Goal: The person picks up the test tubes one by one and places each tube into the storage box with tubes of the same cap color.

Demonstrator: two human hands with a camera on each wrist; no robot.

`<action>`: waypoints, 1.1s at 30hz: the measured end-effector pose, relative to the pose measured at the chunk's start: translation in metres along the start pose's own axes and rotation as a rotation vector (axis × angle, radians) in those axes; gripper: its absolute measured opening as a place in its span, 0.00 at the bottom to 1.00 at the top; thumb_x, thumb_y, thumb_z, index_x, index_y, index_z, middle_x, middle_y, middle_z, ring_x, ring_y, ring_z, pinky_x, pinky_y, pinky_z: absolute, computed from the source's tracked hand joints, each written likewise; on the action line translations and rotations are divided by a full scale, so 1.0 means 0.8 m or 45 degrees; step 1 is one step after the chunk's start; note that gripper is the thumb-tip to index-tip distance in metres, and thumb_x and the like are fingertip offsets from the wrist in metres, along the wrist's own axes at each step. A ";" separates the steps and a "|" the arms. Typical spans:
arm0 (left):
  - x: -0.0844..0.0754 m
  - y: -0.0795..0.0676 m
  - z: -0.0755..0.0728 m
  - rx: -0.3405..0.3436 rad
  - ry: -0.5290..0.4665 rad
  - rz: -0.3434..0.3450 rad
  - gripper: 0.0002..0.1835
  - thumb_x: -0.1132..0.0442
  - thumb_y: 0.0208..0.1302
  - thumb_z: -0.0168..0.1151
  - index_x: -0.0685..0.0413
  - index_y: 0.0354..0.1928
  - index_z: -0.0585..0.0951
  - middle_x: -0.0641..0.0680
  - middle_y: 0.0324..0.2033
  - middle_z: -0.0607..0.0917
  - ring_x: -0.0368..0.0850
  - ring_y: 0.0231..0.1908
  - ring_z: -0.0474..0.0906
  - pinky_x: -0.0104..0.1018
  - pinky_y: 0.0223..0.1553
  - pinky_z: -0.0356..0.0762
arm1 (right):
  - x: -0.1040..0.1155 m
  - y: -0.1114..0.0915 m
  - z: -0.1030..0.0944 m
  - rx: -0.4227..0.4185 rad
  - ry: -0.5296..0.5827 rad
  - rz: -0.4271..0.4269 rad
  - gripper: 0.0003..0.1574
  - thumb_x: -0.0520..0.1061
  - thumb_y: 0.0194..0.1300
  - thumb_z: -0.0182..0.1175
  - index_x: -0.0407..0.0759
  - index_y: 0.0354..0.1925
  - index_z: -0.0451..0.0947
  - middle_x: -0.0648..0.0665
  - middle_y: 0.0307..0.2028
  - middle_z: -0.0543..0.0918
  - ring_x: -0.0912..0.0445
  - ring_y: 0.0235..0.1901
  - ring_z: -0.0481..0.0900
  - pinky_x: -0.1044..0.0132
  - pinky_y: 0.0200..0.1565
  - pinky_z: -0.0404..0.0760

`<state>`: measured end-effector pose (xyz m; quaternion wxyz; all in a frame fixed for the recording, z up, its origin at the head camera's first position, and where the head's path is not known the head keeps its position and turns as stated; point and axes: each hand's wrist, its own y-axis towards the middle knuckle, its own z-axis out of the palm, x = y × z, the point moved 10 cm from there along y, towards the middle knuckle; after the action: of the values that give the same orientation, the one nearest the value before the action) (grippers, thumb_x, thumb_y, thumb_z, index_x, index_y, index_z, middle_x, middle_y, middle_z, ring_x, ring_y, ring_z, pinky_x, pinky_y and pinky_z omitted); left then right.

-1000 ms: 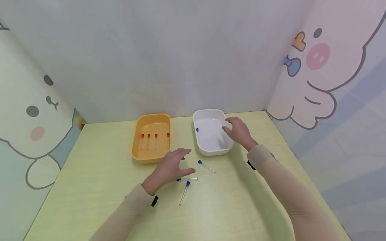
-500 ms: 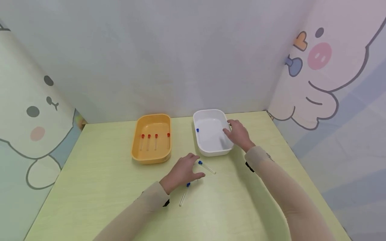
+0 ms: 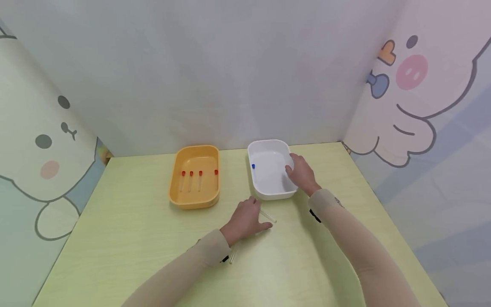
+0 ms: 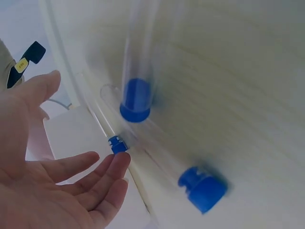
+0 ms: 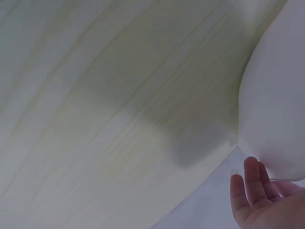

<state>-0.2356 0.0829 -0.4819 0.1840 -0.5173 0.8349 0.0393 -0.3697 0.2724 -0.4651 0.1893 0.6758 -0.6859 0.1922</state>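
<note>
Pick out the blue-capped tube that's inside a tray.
The blue-capped tube by the left wall of the white tray; the other three lie on the table.

Downward head view, wrist close-ups (tabletop [image 3: 130, 213] shared)

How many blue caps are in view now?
4: one blue cap inside the white tray; three on the table by the left hand, in the left wrist view: one by the fingertips, one uppermost, one lowest. The hand may hide others.

On the table [image 3: 134, 221], tubes [image 3: 200, 179] lie in the left tray [image 3: 197, 162], in the right tray [image 3: 271, 175], and in front.
</note>
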 end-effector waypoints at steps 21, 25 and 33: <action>-0.054 0.004 0.029 -0.003 0.196 0.238 0.30 0.33 0.55 0.73 0.47 0.50 0.87 0.55 0.55 0.81 0.50 0.55 0.74 0.36 0.51 0.81 | 0.002 -0.004 0.003 -0.042 0.009 0.018 0.38 0.46 0.77 0.51 0.34 0.77 0.56 0.28 0.69 0.69 0.35 0.68 0.72 0.38 0.67 0.74; -0.059 0.002 0.029 -0.024 0.196 0.258 0.28 0.36 0.53 0.76 0.49 0.46 0.86 0.53 0.52 0.79 0.47 0.52 0.73 0.33 0.45 0.82 | 0.002 -0.004 0.003 -0.048 0.012 0.020 0.38 0.46 0.76 0.52 0.35 0.77 0.56 0.28 0.68 0.70 0.36 0.67 0.73 0.38 0.66 0.75; -0.056 -0.001 0.028 -0.024 0.074 0.250 0.28 0.45 0.52 0.80 0.55 0.48 0.83 0.53 0.49 0.77 0.45 0.47 0.72 0.31 0.41 0.82 | 0.000 -0.002 0.005 -0.052 0.019 0.032 0.36 0.45 0.78 0.50 0.35 0.78 0.56 0.28 0.70 0.69 0.36 0.68 0.72 0.38 0.67 0.74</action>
<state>-0.2107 0.1266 -0.4873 0.1502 -0.4355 0.8861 0.0500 -0.3682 0.2704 -0.4685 0.2055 0.6617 -0.6968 0.1856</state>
